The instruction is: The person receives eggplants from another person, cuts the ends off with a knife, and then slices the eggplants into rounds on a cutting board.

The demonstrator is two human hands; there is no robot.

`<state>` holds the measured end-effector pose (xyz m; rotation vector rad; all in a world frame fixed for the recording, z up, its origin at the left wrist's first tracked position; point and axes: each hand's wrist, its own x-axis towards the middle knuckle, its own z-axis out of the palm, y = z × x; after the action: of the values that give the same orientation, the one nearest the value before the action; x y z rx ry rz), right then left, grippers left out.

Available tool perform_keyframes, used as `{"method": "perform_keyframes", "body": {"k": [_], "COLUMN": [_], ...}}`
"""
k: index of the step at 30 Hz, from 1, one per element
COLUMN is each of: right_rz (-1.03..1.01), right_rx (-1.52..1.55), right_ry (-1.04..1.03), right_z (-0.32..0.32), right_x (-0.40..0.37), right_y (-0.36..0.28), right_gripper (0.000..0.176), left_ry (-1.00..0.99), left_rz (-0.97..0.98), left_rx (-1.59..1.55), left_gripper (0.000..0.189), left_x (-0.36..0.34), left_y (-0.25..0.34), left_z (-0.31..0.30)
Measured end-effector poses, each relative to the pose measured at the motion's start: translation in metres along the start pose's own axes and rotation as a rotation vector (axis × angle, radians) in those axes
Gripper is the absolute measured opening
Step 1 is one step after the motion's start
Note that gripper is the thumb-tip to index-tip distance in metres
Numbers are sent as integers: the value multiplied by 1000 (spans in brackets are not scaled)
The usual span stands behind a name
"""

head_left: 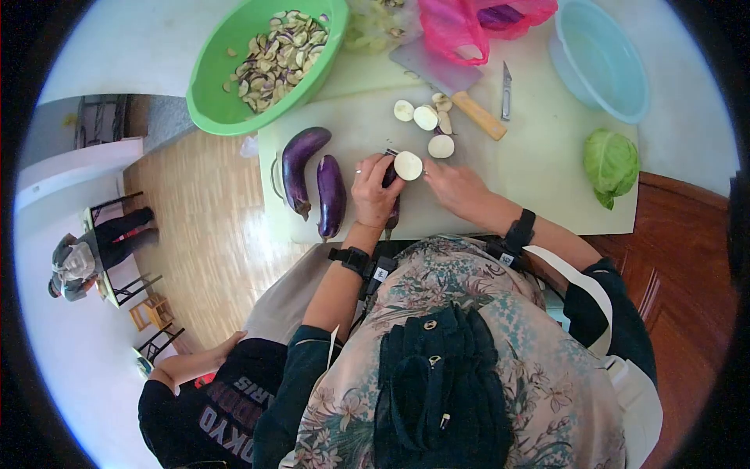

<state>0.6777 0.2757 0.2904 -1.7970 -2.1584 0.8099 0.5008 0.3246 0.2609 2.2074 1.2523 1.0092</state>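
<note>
My left hand [373, 190] is wrapped round a partly cut purple eggplant [392, 219] on the white cutting board [531, 184]. A round pale slice [408, 166] shows at the eggplant's cut end, between my two hands. My right hand [455, 186] has its fingers pressed together beside that slice; what it holds is hidden. Beyond my hands, several cut slices [426, 118] lie on the board. Two whole eggplants [331, 195] rest left of my left hand, one of them [297, 168] farther out.
A green basin [205, 98] of cut pieces stands at the back left. Near the back lie a cleaver [480, 116], a small knife [506, 94] and a pink bag [461, 35]. A blue basin [601, 66] and a cabbage [611, 166] are right. A person [234, 399] stands at left.
</note>
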Motion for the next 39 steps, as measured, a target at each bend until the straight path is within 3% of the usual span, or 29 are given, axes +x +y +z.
{"method": "perform_keyframes", "body": {"k": [7, 9, 15, 23, 25, 28, 30, 31, 33, 37, 39], "right_rz": [-30, -36, -46, -10, -22, 89, 35, 34, 272, 254, 306], "right_rx": [1, -43, -21, -63, -58, -53, 242, 241, 649, 687, 640], "right_ry": [17, -79, 42, -7, 22, -74, 65, 65, -40, 18, 191], "right_z": [-2, 5, 19, 16, 12, 9, 10, 6, -8, -24, -30], "right_x": [3, 16, 16, -13, -15, -22, -24, -24, -24, -27, -29], "right_y": [1, 5, 8, 27, 29, 37, 43, 42, 38, 40, 37], "right_gripper": [20, 20, 24, 34, 36, 29, 23, 23, 26, 29, 27], "left_ry": [9, 5, 17, 53, 25, -29, -15, 5, 23, 65, 76], "left_rz": [-39, -31, -7, -11, -189, -300, -341, -356, -371, -309, -297], "left_rx": [-29, -16, -6, -22, -148, -259, -287, -297, -306, -237, -221], "left_gripper": [36, 35, 34, 33, 32, 32, 32, 32, 32, 32, 33], "left_x": [-3, -3, 0, -2, 0, 4, 3, 4, 4, 4, 7], "left_y": [-4, -2, -1, -5, -7, -9, -9, -8, -6, -3, -2], "left_z": [4, 4, 2, 1, -3, -13, -12, -12, -10, -6, -9]}}
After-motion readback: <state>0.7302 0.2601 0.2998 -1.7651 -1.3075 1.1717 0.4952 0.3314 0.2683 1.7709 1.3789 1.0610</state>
